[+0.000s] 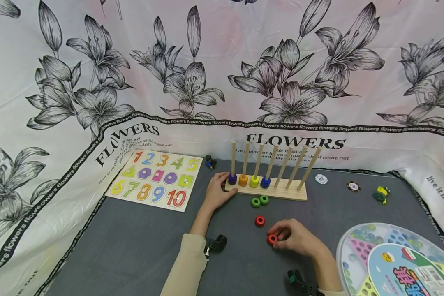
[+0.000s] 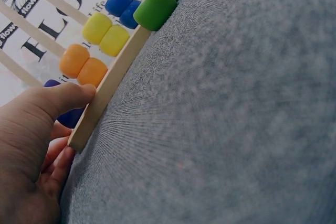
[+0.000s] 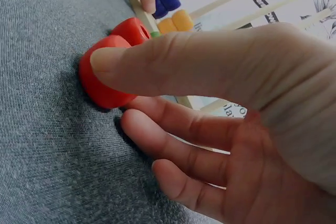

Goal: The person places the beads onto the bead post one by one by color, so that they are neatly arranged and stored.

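My left hand [image 1: 219,192] grips the left end of a wooden peg stand [image 1: 281,192], its thumb along the front edge. Upright pegs rise from the base. Purple [image 1: 232,179], orange [image 1: 243,180], yellow [image 1: 254,181] and blue beads [image 1: 265,182] sit on the pegs at the left; the pegs further right are bare. Lower on the table, my right hand [image 1: 297,237] pinches a red bead [image 3: 105,77] between thumb and forefinger, other fingers loosely bent. Another red bead [image 1: 260,221] lies just beyond it. Two green beads [image 1: 260,200] lie side by side in front of the stand.
A number puzzle board [image 1: 155,179] lies at the left, with a small dark figure [image 1: 210,161] beside it. Right of the stand are two chips [image 1: 321,179] and a green frog toy [image 1: 382,194]. A round marble game box [image 1: 355,246] fills the near right corner.
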A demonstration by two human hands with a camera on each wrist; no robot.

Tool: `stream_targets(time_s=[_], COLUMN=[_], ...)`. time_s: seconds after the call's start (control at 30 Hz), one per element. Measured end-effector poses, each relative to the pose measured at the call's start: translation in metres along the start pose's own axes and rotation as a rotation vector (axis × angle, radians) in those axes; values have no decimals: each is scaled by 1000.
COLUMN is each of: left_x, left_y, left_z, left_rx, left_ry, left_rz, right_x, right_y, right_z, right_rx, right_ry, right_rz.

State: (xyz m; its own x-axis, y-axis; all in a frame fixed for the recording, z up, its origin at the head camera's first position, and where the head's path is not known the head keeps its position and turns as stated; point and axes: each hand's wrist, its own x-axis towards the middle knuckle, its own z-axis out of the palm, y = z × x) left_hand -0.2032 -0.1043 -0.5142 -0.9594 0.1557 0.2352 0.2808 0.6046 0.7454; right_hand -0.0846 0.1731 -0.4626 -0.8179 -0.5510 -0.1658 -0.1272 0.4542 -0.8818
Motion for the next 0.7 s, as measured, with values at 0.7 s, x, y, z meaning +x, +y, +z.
stream_targets(time_s=[0.7], left_x=[1], left_y=[-3], left_z=[1], left_rx=[5], left_ry=[-15], left_rz=[-13], right_x=[0], right_y=[-15], right_z=[-8], right_rx=[-43], right_ry=[481], right_rz=[-16])
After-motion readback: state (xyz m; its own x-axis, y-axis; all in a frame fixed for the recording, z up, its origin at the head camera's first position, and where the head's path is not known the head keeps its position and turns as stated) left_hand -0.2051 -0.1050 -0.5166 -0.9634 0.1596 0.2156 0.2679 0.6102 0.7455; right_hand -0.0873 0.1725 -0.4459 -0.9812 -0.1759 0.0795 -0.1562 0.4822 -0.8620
